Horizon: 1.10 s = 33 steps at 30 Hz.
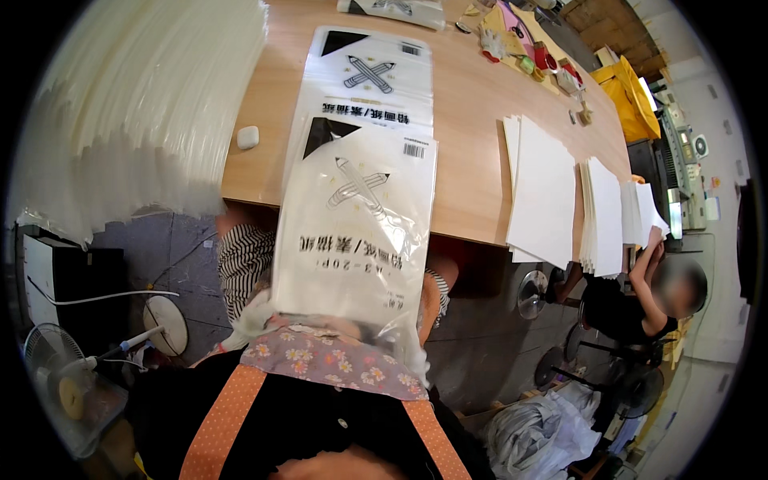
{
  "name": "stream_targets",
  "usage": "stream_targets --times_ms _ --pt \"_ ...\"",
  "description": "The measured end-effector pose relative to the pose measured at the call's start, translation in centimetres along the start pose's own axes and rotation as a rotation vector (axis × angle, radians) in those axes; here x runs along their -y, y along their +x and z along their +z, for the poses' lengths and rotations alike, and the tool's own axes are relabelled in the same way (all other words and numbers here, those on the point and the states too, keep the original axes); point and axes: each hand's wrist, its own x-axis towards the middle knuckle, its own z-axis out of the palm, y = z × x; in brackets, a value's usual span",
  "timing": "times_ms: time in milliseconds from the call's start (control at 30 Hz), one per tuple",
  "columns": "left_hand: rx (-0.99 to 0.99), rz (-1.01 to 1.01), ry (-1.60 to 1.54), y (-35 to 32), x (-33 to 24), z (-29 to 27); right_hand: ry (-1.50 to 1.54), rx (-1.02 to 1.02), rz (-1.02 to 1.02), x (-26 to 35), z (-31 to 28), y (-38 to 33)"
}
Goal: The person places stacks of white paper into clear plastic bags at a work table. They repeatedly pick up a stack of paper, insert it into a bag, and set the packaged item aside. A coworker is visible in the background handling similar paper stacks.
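Note:
A clear plastic packet of white drawing paper [352, 248], printed with crossed pencils and a black corner, reaches from the table over its near edge to my apron. My left hand [258, 314], in a white glove, is closed at its near left corner. At the near right corner my right hand [420, 356], also gloved in white, grips the packet's edge. Most fingers of both hands are hidden or blurred. Beneath the packet's far end lies a stack of similar printed packets [370, 68] on the table.
Clear plastic sleeves [144, 104] are heaped at left, beside a small white object [248, 138] on the wooden table [472, 88]. White paper stacks [544, 188] line the right edge, where another person [628, 300] sits. Tape rolls [544, 58] lie far right. A fan [60, 368] stands lower left.

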Motion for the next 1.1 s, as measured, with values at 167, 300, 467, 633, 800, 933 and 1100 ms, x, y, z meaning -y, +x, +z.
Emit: stream_targets --times_ms 167,300,467,633,800,933,1100 --pt "-0.35 -0.432 -0.352 3.8 -2.2 1.0 -0.14 -0.034 0.06 0.2 -2.4 5.1" --pt "-0.391 -0.325 -0.389 5.4 -2.5 0.0 -0.194 0.457 0.226 -1.4 -6.4 4.6" --pt "-0.289 0.111 -0.082 14.1 -8.7 -2.6 0.717 -0.045 0.478 -5.3 -3.7 9.6" --pt "-0.115 0.584 0.407 17.9 -19.6 -9.3 1.113 0.058 0.435 -2.0 5.9 13.1" --pt "-0.001 0.485 -0.226 11.6 -25.2 -19.1 1.06 0.041 -0.069 15.5 0.8 21.7" --pt "-0.404 0.639 -0.213 9.6 -28.5 -27.8 0.798 0.13 -0.502 31.6 -4.2 28.2" --pt "-1.178 0.855 0.207 8.0 -33.7 -42.5 0.726 0.361 -0.804 46.1 -0.8 36.0"
